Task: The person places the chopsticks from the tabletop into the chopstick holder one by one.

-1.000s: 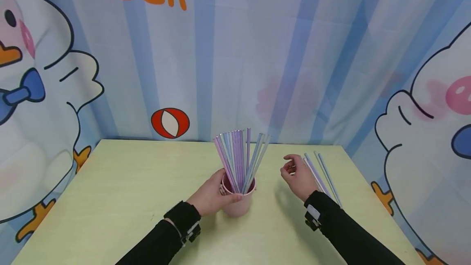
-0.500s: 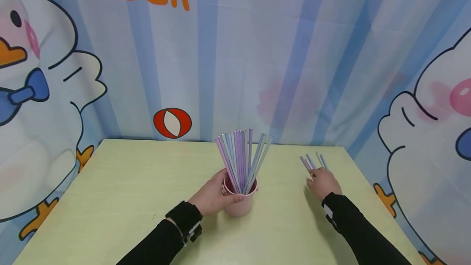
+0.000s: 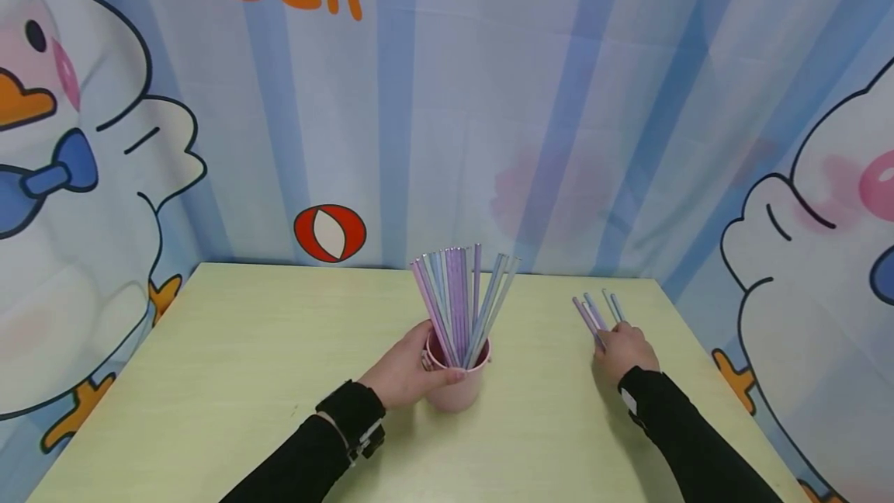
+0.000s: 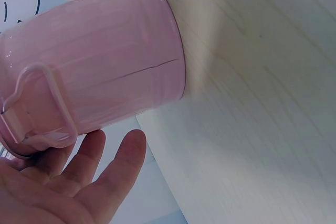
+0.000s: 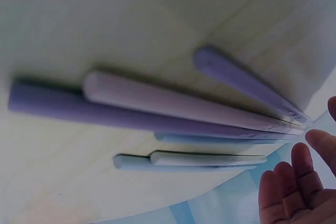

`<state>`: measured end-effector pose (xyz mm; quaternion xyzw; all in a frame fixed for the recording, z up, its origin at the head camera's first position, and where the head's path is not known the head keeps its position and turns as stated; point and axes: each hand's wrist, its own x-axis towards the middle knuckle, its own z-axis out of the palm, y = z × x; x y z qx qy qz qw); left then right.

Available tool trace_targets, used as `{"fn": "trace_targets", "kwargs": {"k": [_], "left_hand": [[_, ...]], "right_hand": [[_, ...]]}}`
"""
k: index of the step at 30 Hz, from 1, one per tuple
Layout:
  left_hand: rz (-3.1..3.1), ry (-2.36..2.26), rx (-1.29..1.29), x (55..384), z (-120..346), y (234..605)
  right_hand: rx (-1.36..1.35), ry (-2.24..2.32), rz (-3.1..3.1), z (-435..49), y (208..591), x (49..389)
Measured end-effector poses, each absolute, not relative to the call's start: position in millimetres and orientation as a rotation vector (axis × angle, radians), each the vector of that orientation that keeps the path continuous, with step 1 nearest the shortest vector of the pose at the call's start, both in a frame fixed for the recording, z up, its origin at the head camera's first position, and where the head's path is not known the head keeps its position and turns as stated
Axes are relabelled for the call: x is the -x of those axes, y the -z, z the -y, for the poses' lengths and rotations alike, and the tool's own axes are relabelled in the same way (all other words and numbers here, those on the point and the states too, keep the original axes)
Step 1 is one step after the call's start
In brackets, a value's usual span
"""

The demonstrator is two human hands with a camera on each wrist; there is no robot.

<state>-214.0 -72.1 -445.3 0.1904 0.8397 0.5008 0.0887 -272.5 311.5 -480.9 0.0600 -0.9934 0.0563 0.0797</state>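
The left arm [image 3: 286,452] and right arm [image 3: 698,441], both in black sleeves, stretch forward and well apart, a dark band [image 3: 349,414] round the left wrist. The left hand [image 3: 405,379] is turned sideways in a grip, its thumb [image 3: 447,376] reaching rightward on the near side, its fingers [image 4: 121,161] gently bent. The right hand [image 3: 627,352] is held low, its back upward, its fingers [image 5: 286,184] loosely bent
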Motion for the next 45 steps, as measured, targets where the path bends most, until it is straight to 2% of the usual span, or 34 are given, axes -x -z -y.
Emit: {"fn": "trace_targets", "kwargs": {"k": [25,35,45], "left_hand": [[-2.494,-1.496,-0.568,213.0,71.0,445.4],[-2.491,-1.505,-0.56,213.7,71.4,446.4],[-2.498,-1.496,-0.574,214.8,72.7,447.1]], "right_hand": [[-0.276,-0.115,2.953,-309.9,482.7,271.0],[-0.23,-0.428,2.974,-303.2,488.4,274.0],[-0.226,-0.538,2.996,-287.7,489.5,271.6]]}}
